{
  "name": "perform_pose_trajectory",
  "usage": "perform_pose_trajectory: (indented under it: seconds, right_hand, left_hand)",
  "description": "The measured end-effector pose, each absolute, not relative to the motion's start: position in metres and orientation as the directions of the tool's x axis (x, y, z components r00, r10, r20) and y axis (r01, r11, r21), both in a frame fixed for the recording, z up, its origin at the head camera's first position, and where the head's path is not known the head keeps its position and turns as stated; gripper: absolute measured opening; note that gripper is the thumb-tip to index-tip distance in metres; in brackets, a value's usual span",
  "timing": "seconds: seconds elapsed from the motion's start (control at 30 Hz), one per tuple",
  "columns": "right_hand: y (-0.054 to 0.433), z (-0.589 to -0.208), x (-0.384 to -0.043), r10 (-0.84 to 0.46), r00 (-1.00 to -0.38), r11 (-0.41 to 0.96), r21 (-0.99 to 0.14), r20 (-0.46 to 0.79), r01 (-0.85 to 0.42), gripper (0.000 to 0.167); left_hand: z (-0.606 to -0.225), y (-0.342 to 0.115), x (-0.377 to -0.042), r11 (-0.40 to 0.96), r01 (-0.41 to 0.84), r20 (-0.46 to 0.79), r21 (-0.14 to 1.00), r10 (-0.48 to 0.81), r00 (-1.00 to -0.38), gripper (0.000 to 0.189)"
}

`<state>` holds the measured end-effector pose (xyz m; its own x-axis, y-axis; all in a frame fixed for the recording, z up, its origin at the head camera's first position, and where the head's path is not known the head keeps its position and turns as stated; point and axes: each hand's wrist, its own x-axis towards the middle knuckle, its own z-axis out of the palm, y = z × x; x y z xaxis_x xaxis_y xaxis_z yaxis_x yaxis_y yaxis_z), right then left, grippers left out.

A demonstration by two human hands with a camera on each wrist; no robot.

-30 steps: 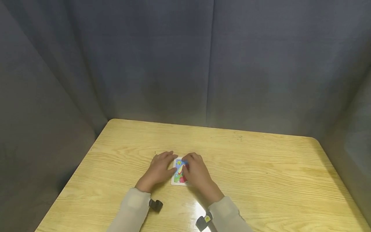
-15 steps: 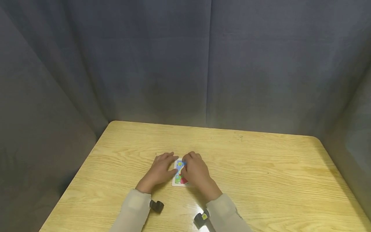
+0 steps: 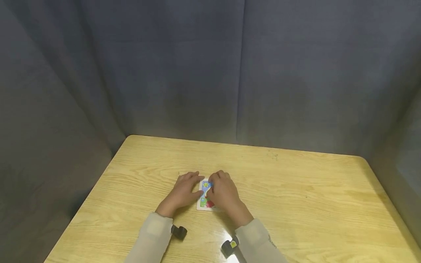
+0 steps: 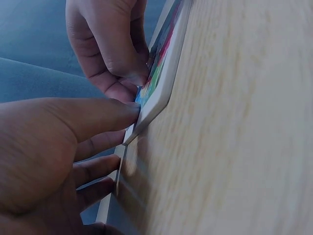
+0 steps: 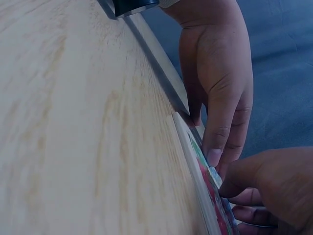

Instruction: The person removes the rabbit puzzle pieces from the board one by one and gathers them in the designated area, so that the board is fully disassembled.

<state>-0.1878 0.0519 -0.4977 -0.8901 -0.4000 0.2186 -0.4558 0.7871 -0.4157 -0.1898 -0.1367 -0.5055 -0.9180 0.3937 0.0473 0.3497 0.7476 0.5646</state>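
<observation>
A small picture puzzle board with a pale rim and a bright blue, green and red picture lies flat on the table. My left hand is at its left side, fingers fairly straight; the thumb touches the rim and the index finger lies near the far left corner. Over the right half bends my right hand, its thumb and fingers curled in a pinch at a light-coloured puzzle piece, mostly covered. In the left wrist view the right fingertips sit low on the board's picture face.
The wood-grain table extends around the board on all sides. A dark grey curtain hangs behind it and at both sides. Small black wrist cameras hang below both sleeves, close above the tabletop.
The right thumb and fingers have shifted slightly over the picture, covering more of the light piece. The left hand keeps its place at the board; the head view has shifted a little.
</observation>
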Motion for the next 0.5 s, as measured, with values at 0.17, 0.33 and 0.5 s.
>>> perform_pose_trajectory:
  seconds: [0.17, 0.33, 0.5]
  right_hand:
    - [0.0520, -0.5004, -0.1862, -0.393, -0.894, 0.788, -0.423, 0.217, -0.449, 0.027]
    - [0.0514, -0.5002, -0.1868, -0.396, -0.888, 0.784, -0.418, 0.233, -0.459, 0.028]
    - [0.0523, -0.4991, -0.1861, -0.404, -0.886, 0.775, -0.429, 0.229, -0.464, 0.029]
  left_hand:
    - [-0.5063, -0.1359, -0.1894, 0.749, 0.357, 0.045, 0.558, 0.402, -0.915, 0.051]
    - [-0.5049, -0.1356, -0.1892, 0.748, 0.356, 0.052, 0.559, 0.397, -0.916, 0.050]
    - [-0.5024, -0.1352, -0.1883, 0.745, 0.348, 0.044, 0.569, 0.395, -0.918, 0.050]
